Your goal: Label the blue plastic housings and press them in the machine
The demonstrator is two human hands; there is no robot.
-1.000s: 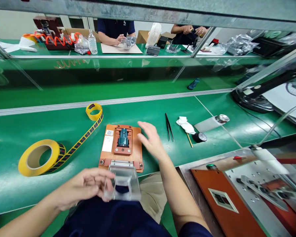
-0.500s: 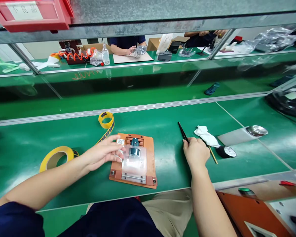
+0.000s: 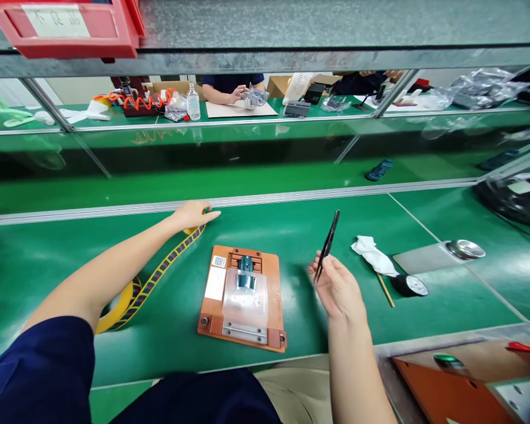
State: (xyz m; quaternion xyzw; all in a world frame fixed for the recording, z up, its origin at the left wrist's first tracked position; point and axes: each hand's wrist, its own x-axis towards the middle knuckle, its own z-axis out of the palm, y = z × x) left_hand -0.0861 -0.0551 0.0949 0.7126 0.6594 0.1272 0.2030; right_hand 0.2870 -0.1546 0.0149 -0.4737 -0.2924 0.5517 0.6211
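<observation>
My left hand point(image 3: 191, 215) is closed over the small coiled end of a yellow label tape point(image 3: 170, 260), its thumb and forefinger at the far side and the coil mostly hidden beneath. The tape, with dark labels along it, runs back to a larger yellow roll point(image 3: 120, 307) partly behind my forearm. My right hand point(image 3: 340, 287) grips black tweezers point(image 3: 329, 241), raised with the tips pointing up and away. Between my hands lies an orange fixture point(image 3: 274, 294) with a clear plastic plate point(image 3: 245, 303) and a dark teal part point(image 3: 246, 264) set in it.
Right of my right hand are a white cloth point(image 3: 373, 254), a stick point(image 3: 386, 291), a black round-topped item point(image 3: 410, 285) and a metal-topped dispenser bottle point(image 3: 437, 256). A dark part point(image 3: 378, 170) sits beyond the rail. A red bin point(image 3: 70, 29) hangs overhead; co-workers sit opposite.
My left hand has moved from above the fixture to the tape coil at the back. My right hand has lifted the tweezers from the table and turned them upright.
</observation>
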